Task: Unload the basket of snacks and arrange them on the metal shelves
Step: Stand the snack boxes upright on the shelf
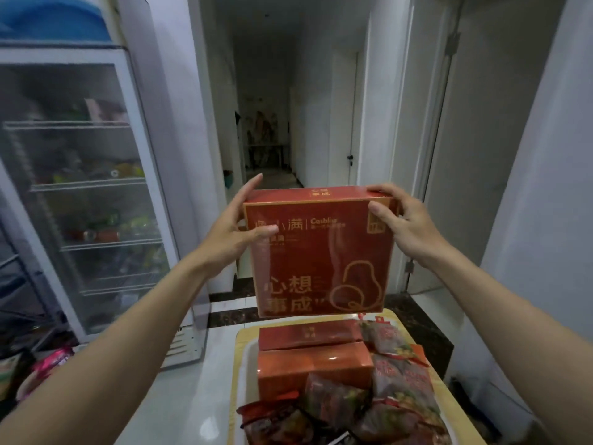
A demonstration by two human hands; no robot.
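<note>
Blurred, cropped and hidden parts of the view.

Blurred past reading: small gold print on the red cardboard box with gold lettering (317,252), labels on the dark red snack packets (340,403) below it. Hidden behind that box's left side: some fingers of the left hand (236,234). Cut off by the bottom edge: near part of the cream plastic basket (240,364) and its nearest packets. Cut off at left, contents smeared into coloured shapes behind glass: tall white glass-door fridge (80,187). Too dim to make out: far end of the corridor (266,139).
</note>
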